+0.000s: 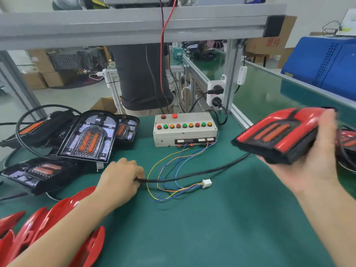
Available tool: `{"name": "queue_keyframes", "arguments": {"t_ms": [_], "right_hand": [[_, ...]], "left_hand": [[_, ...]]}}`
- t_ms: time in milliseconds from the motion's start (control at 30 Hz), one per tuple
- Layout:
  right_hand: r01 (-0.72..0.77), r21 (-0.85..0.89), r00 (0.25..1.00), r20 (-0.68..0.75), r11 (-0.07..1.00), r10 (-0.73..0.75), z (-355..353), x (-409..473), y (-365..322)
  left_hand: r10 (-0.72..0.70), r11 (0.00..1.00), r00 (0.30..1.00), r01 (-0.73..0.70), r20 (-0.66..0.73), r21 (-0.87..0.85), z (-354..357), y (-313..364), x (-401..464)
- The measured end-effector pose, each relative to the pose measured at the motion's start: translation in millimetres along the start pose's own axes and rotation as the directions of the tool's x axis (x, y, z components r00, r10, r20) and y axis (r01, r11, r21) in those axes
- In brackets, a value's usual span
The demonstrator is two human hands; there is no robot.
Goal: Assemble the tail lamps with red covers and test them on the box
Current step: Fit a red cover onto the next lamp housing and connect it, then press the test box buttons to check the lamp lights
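Observation:
My right hand [316,158] grips an assembled tail lamp with a red cover [279,133] and holds it above the green table at the right. Its black cable [202,173] runs left across the table to my left hand [120,175], which pinches the cable's end. The beige test box [185,128] with coloured buttons stands at the middle back. Thin coloured wires lead from it to a white connector [206,183] lying on the table just right of my left hand. Several uncovered black lamp bases [88,135] lie at the left. Loose red covers [44,222] are stacked at the bottom left.
Another red-covered lamp [346,141] lies behind my right hand at the table's right edge. A person in a dark shirt [140,78] stands behind the table. An aluminium frame [134,26] spans overhead, and a socket strip [215,93] hangs on its post.

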State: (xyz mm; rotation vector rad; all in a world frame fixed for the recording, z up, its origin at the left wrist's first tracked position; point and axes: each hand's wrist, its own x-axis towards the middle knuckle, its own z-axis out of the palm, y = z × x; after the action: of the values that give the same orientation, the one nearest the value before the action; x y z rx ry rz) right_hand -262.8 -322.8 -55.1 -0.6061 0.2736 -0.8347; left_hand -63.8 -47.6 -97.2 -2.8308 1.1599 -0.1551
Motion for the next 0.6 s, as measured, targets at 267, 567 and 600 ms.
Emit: {"name": "queue_keyframes", "arguments": {"t_ms": [267, 567, 600], "right_hand": [[-0.367, -0.642, 0.93, -0.227, 0.673, 0.29, -28.7, 7.7, 12.1], [-0.028, -0.841, 0.999, -0.005, -0.54, -0.043, -39.4, 37.0, 8.0], [0.005, -0.753, 0.994, 0.074, -0.658, -0.077, -34.1, 33.8, 7.9]], "left_hand": [[0.073, 0.99, 0.805, -0.128, -0.589, -0.052, -42.5, 14.3, 1.7], [0.302, 0.927, 0.679, -0.372, -0.669, 0.04, -35.5, 49.3, 0.3], [0.335, 0.915, 0.684, -0.401, -0.648, 0.049, -32.5, 54.1, -0.8]]}}
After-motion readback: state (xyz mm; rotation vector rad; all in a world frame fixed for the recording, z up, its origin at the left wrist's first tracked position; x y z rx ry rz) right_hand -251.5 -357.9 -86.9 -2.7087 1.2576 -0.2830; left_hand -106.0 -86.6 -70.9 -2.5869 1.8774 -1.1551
